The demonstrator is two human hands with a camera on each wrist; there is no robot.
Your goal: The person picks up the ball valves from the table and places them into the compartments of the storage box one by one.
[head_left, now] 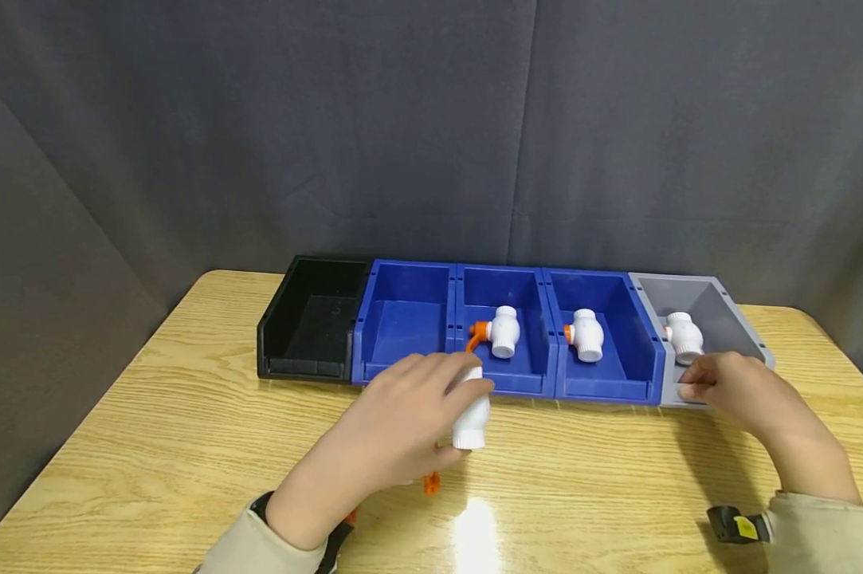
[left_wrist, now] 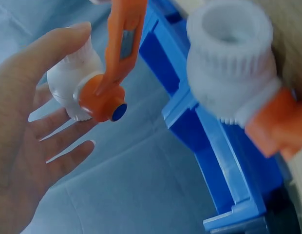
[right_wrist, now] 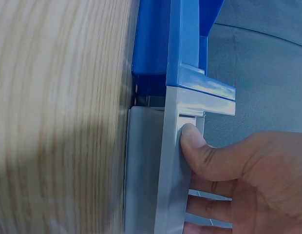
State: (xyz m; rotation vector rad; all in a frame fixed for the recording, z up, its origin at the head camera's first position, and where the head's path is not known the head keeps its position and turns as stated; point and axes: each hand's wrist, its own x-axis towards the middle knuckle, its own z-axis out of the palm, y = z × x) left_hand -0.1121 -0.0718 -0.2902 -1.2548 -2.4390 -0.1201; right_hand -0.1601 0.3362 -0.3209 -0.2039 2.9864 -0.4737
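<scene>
My left hand (head_left: 402, 426) holds a white ball valve (head_left: 472, 422) above the table, in front of the blue bins. The left wrist view shows this valve's orange lever handle (left_wrist: 122, 44), with the thumb and fingers about the white body. At the far right, my right hand (head_left: 735, 391) grips the front wall of a grey bin (head_left: 749, 323). Its thumb (right_wrist: 194, 139) lies on that wall in the right wrist view; the other fingertips are hidden behind it. One white valve (head_left: 684, 336) lies inside the grey bin, just beyond the right hand.
Left of the grey bin stand three blue bins (head_left: 406, 339) and a black bin (head_left: 316, 327). Two blue bins each hold a white valve (head_left: 504, 331) with orange. Another valve (left_wrist: 229, 73) is close in the left wrist view. Orange parts (head_left: 432, 483) show beneath the left hand.
</scene>
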